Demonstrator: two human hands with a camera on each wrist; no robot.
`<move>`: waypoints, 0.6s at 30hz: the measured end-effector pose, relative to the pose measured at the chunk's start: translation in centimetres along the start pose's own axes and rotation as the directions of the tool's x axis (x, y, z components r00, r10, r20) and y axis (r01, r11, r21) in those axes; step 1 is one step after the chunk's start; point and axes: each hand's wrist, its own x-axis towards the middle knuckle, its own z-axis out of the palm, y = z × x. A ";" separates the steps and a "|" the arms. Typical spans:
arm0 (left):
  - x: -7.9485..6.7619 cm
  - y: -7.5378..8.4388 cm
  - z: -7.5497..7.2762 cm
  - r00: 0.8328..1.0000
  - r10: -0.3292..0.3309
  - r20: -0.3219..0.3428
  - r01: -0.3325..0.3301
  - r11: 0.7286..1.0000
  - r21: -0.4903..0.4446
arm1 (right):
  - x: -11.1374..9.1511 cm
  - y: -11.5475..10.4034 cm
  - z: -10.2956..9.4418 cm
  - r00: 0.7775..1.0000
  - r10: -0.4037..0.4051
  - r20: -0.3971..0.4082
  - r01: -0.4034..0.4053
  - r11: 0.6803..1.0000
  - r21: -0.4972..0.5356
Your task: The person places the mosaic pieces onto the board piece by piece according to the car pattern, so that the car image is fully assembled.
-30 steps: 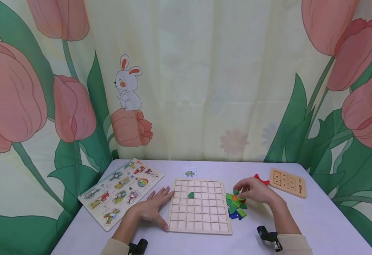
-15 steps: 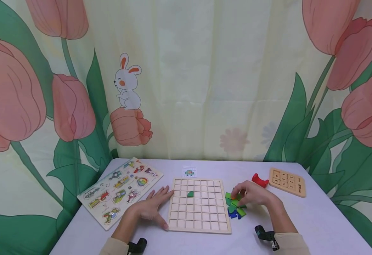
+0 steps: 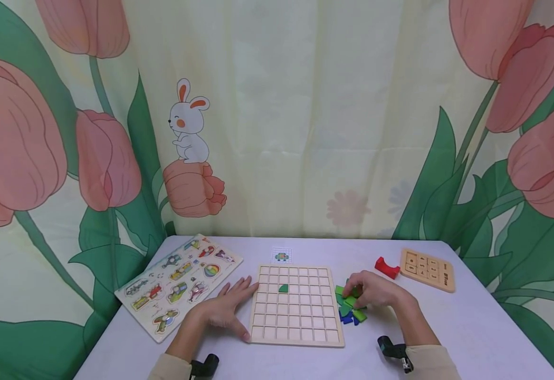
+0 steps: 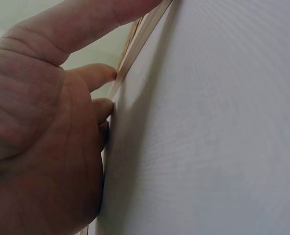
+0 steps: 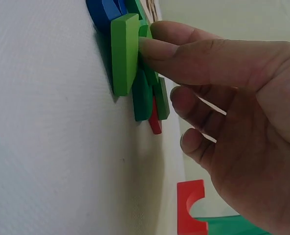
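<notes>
Wooden grid board (image 3: pixel 294 308) lies square-on; left hand (image 3: pixel 226 312), fingers spread, touches its left edge; right hand (image 3: pixel 379 289), thumb near forefinger, touches piled blocks (image 3: pixel 345 311), any pinch unclear; on-board green quarter-circle tile (image 3: pixel 283 288) curves toward far left.

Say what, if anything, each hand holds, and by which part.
Left hand grips nothing, touching the board at its left edge. Right hand is at the pieces; whether it pinches one cannot be told.

picture sheet (image 3: pixel 180 288) left of grid board (image 3: pixel 301 312) | blocks (image 3: pixel 350 301) right | card (image 3: pixel 282 256) behind
</notes>
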 end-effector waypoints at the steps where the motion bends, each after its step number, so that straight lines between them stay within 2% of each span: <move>1: 0.0 0.1 0.0 1.000 0.001 0.001 -0.001 1.000 0.000 | 0.0 0.0 0.0 1.000 0.004 -0.002 -0.004 1.000 0.000; 13: 0.0 0.2 0.0 1.000 -0.005 -0.001 0.005 1.000 0.001 | 0.3 -0.1 0.5 0.998 0.060 -0.035 -0.060 0.998 -0.004; 18: 0.1 0.1 0.1 1.000 -0.008 0.007 0.008 1.000 0.003 | 0.4 -0.1 0.6 0.998 0.059 -0.029 -0.059 0.998 0.010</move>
